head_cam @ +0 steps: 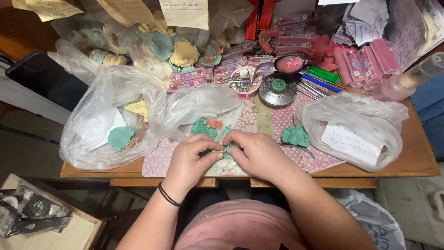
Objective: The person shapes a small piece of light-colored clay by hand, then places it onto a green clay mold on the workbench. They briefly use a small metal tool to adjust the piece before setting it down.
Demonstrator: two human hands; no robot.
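My left hand (190, 159) and my right hand (256, 155) meet at the table's front edge, both pinching a small green dental cast (226, 149) between the fingertips. Most of that cast is hidden by my fingers. Just beyond my hands lies another green cast (203, 128) with a pink wax piece (214, 122) on it, half inside a clear plastic bag (199, 109). To the right of my right hand a third green cast (296, 135) rests on the patterned mat (277, 122), beside a thin metal tool (298, 149).
A clear bag (99, 118) at left holds green and yellow casts. Another bag (356, 125) with a paper note sits at right. Behind are pink boxes (365, 62), a cup of tools (245, 83), a round metal burner (277, 90), a phone (46, 78) and more casts.
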